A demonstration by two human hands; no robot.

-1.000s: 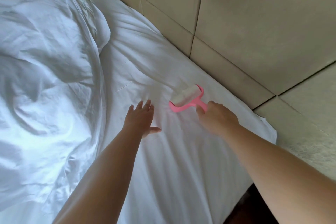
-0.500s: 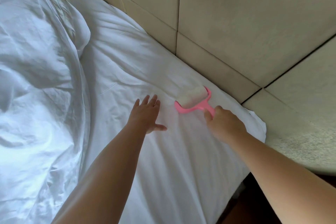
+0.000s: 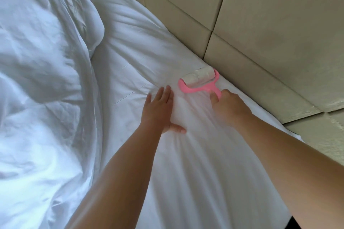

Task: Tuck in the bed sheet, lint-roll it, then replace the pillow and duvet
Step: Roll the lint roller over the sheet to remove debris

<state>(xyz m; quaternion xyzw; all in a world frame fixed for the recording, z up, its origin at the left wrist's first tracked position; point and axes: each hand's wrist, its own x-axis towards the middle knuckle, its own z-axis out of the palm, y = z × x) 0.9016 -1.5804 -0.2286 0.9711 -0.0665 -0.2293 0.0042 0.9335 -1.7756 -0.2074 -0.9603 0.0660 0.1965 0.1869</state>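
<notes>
**Rolling the sheet beside the headboard**

We had our right hand (image 3: 228, 107) wrapped around the pink handle of the lint roller (image 3: 200, 80), fingers curled over it so that only the top of the handle showed past the knuckles. Its grip was closed on that handle. The roller's white sticky drum lay flat on the bed sheet (image 3: 195, 173), with the pink frame arching around its near side. The drum sat close to the far edge of the mattress, just beside the padded headboard (image 3: 270, 33), with a narrow strip of sheet between the two.

Our left hand (image 3: 160, 111) lay palm down on the sheet just left of the roller. Its fingers were straight and held together, pointing away from us, and the thumb stuck out to the right. That grip was spread flat, pressing on the fabric and holding nothing. The fingertips were near the left end of the pink frame but apart from it.

The sheet showed soft creases fanning out from between our two hands toward us, and a few fold lines farther left. The duvet (image 3: 41, 98) was bunched in a rumpled white heap over the left part of the bed, well apart from the roller. Its right edge ran down in a long fold beside the bare stretch of sheet. The headboard's beige panels met in dark seams, and some of them looked mottled.
</notes>
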